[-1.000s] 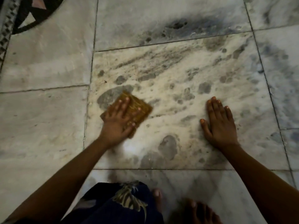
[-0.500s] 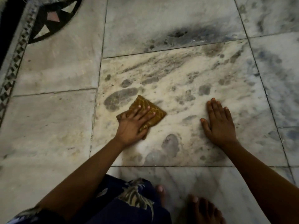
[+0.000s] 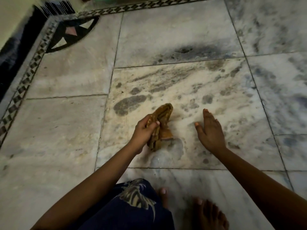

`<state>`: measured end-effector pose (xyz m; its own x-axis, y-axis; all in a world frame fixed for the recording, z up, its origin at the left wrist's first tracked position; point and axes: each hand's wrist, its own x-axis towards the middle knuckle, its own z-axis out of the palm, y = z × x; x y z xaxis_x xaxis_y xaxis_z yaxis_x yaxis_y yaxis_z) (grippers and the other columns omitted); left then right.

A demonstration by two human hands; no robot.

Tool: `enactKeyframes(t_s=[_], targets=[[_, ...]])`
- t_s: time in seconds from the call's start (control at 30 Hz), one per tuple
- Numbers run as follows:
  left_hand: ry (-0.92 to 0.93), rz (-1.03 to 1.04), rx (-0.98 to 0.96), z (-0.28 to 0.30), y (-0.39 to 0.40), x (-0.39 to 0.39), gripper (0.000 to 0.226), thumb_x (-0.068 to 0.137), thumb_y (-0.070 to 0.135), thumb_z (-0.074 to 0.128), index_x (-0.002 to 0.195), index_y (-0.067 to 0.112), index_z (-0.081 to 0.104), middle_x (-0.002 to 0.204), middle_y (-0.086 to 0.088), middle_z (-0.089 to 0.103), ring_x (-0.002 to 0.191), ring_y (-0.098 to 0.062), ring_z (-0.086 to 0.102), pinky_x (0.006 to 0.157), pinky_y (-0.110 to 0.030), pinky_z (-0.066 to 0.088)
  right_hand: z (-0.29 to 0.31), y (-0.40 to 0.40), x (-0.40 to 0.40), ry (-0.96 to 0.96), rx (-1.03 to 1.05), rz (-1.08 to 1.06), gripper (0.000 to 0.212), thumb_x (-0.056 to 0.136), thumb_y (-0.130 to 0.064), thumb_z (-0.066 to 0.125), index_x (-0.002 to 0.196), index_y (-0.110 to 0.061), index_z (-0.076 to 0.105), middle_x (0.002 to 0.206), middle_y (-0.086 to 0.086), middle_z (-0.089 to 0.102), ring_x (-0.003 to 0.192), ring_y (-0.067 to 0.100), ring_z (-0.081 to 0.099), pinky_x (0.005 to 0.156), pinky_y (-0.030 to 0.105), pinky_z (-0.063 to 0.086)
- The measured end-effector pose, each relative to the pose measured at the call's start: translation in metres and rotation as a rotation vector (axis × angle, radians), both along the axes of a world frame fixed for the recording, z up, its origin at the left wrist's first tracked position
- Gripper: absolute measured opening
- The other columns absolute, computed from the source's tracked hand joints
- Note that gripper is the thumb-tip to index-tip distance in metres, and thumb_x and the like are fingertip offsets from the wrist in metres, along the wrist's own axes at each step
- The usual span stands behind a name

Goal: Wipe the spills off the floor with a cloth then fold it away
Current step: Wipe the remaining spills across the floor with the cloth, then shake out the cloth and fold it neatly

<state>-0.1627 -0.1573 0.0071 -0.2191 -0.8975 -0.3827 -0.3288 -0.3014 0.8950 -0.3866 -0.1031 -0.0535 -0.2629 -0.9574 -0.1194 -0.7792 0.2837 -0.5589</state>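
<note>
Left hand (image 3: 143, 130) fingers clamp the bunched cloth (image 3: 162, 125), its long axis running away past the fingertips. Right hand (image 3: 210, 130) fingers extended, empty, above the floor (image 3: 216, 90).

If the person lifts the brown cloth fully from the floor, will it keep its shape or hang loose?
Probably hang loose: the cloth already bunches and droops where the left hand grips it. It seems light, since one hand raises it. It may be damp from the floor, though wetness is not visible.

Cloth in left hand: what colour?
Mustard-brown cloth, faintly patterned, bunched in the left hand; head view.
</note>
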Motion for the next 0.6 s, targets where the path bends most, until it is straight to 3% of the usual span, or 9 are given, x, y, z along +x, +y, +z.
enactKeyframes(t_s=[0.13, 0.3, 0.6], targets=[[0.201, 0.239, 0.244, 0.02, -0.015, -0.013, 0.014, 0.095, 0.02, 0.05, 0.086, 0.021, 0.061, 0.092, -0.001, 0.068, 0.087, -0.019, 0.065, 0.069, -0.026, 0.053, 0.014, -0.007, 0.006, -0.082, -0.077, -0.015, 0.071, 0.088, -0.044, 0.028, 0.148, -0.006, 0.021, 0.155, 0.013, 0.024, 0.144, 0.024, 0.019, 0.116, 0.036, 0.012], [0.315, 0.404, 0.435, 0.033, -0.039, -0.017, 0.025, 0.095, 0.026, 0.049, 0.114, 0.012, 0.059, 0.097, -0.008, 0.069, 0.083, -0.024, 0.066, 0.067, -0.032, 0.053, 0.026, -0.018, 0.004, -0.144, -0.151, -0.029, 0.068, 0.09, -0.043, 0.031, 0.147, -0.007, 0.024, 0.153, 0.012, 0.029, 0.142, 0.025, 0.024, 0.117, 0.042, 0.019], [0.266, 0.471, 0.407, 0.047, -0.097, -0.026, 0.027, 0.095, 0.026, 0.048, 0.117, 0.013, 0.056, 0.094, -0.008, 0.067, 0.082, -0.025, 0.065, 0.074, -0.037, 0.055, 0.049, -0.049, 0.002, -0.163, -0.18, -0.052, 0.063, 0.09, -0.039, 0.035, 0.146, -0.01, 0.03, 0.149, 0.011, 0.036, 0.14, 0.025, 0.029, 0.113, 0.035, 0.019]])
